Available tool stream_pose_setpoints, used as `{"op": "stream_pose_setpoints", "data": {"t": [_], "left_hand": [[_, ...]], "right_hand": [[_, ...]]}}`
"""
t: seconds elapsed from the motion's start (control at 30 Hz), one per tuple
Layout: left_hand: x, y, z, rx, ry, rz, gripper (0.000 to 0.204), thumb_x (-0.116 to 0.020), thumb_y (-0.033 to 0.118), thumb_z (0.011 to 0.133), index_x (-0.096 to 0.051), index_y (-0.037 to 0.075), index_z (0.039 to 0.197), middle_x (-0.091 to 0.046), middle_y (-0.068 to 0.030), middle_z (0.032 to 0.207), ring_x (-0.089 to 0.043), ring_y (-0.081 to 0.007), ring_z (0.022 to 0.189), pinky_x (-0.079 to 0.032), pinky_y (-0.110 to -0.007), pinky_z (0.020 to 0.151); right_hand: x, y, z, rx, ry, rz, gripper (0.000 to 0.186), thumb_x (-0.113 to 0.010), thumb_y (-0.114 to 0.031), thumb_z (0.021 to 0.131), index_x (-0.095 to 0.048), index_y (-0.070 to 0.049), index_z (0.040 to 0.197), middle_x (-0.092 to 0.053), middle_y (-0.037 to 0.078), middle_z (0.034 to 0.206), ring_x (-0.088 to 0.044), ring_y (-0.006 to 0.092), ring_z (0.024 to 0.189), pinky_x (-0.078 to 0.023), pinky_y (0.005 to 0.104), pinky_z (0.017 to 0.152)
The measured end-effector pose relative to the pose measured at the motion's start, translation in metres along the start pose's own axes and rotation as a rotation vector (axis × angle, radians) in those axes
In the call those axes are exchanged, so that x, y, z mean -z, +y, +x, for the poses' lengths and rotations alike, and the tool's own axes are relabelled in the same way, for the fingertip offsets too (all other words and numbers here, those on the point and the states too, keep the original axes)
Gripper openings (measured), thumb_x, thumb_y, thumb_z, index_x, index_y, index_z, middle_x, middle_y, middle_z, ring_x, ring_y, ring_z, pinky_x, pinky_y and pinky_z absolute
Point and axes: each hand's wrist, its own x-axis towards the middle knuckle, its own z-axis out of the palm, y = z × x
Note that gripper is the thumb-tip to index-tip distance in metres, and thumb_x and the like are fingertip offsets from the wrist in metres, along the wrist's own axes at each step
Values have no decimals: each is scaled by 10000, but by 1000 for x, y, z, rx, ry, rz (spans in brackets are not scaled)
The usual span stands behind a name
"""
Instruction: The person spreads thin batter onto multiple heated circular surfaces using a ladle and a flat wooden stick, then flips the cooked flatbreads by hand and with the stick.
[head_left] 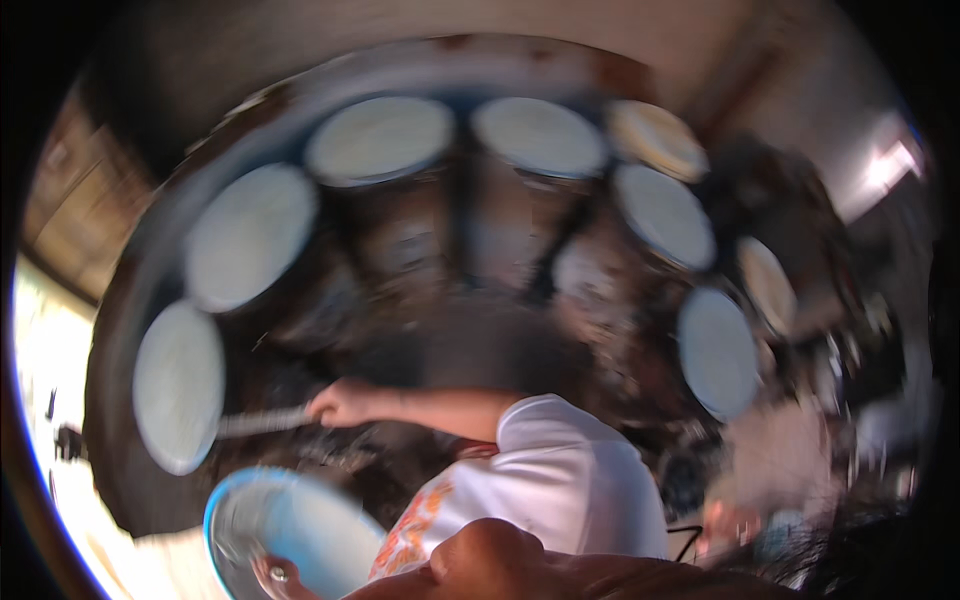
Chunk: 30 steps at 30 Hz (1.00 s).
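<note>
My right hand (342,402) stretches to the left, its fingers closed around the end of a long, thin, pale-handled tool (265,422). The tool's far end meets the near edge of the leftmost white round (180,388); blur hides its shape. At the lower left, a blue-rimmed bowl (330,530) holds something white and smooth. My left hand (275,577), with a ring on a finger, grips this bowl at its lower side, partly cut off by the picture's edge. More flat white rounds curve away from it, among them one at the back left (250,237) and one at the far side (380,140).
The rounds rest on a broad dark ring-shaped surface (150,500) around me. On the right are another white round (718,352) and two tan discs, one upper (656,140) and one lower (768,285). The dark, sooty middle lies beneath my right arm. Cluttered objects blur at the right.
</note>
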Motion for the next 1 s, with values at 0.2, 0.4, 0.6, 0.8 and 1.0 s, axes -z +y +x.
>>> {"op": "stream_pose_setpoints", "data": {"t": [0.2, 0.4, 0.6, 0.8, 1.0], "left_hand": [[6, -103, 83, 25, 206, 593, 371, -410, 341, 937, -449, -28, 942, -507, -132, 821, -528, -243, 705, -504, -320, 619], [-8, -153, 144, -109, 369, 820, 505, -421, 418, 920, -446, -69, 1050, -538, -190, 939, -559, -298, 820, -528, -351, 687], [29, -98, 181, -335, 728, 794, 656, -433, 494, 902, -443, -110, 1159, -569, -247, 1057, -591, -353, 935, -553, -382, 755], [13, -99, 180, -769, 1131, 1105, 484, -482, 354, 924, -547, -75, 1140, -656, -181, 998, -653, -303, 835, -551, -375, 692], [-205, -379, 204, -477, -134, 1329, 174, -633, 127, 863, -673, 64, 1020, -639, -18, 858, -559, -113, 698, -455, -267, 607]], "right_hand": [[103, -14, -100, -246, 321, -113, 319, -674, -217, 731, -654, -58, 1006, -670, 127, 844, -641, 313, 785, -483, 414, 678], [248, 28, -240, -632, 711, -308, 302, -660, -319, 803, -627, -52, 941, -640, 160, 765, -643, 338, 729, -481, 433, 614], [323, 101, -293, -781, 861, -371, 295, -637, -325, 788, -616, -32, 755, -621, 203, 716, -636, 360, 706, -487, 443, 604], [377, 130, -208, -668, 818, -250, 237, -690, -193, 795, -676, -72, 999, -680, 155, 841, -684, 248, 787, -508, 335, 669], [451, 170, -38, -545, 866, -228, 335, -662, -353, 801, -640, -19, 824, -612, 197, 696, -596, 406, 708, -453, 432, 586]]}}
